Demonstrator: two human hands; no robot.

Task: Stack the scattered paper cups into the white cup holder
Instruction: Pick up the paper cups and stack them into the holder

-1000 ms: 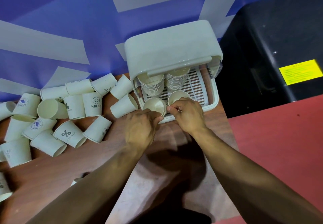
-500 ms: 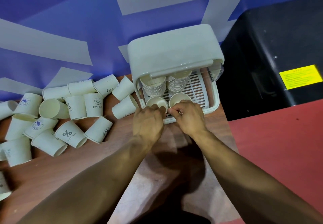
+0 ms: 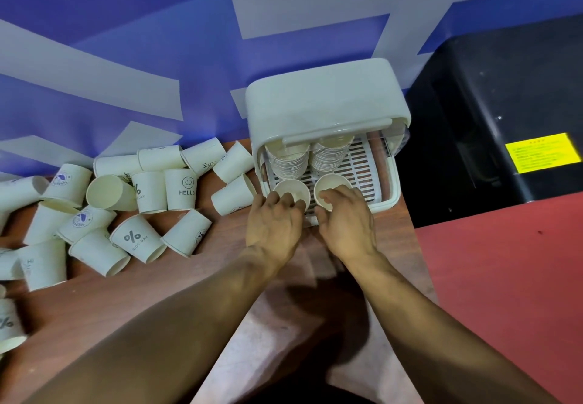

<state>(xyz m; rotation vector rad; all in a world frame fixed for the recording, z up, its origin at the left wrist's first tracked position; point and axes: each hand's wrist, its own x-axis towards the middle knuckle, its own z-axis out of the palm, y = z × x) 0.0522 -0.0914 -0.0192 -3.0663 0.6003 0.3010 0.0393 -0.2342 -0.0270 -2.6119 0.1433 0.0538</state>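
Observation:
The white cup holder [image 3: 325, 100] stands against the blue wall with its front open over a slotted tray. Two tall cup stacks [image 3: 310, 159] sit at the back of the tray. In front of them stand two single paper cups, mouths up. My left hand [image 3: 274, 223] grips the left cup [image 3: 291, 192] by its near rim. My right hand [image 3: 345, 223] grips the right cup [image 3: 331, 184] the same way. Several scattered paper cups [image 3: 138, 211] lie on their sides on the wooden table to the left.
A black machine [image 3: 504, 113] with a yellow label stands right of the holder. A red surface [image 3: 511, 277] lies at the lower right. The brown table [image 3: 157, 293] stretches below the loose cups, and more cups [image 3: 9, 328] sit at the far left edge.
Both hands have pushed their cups a little farther onto the holder's tray. The view has shifted slightly; the scattered cups have not moved.

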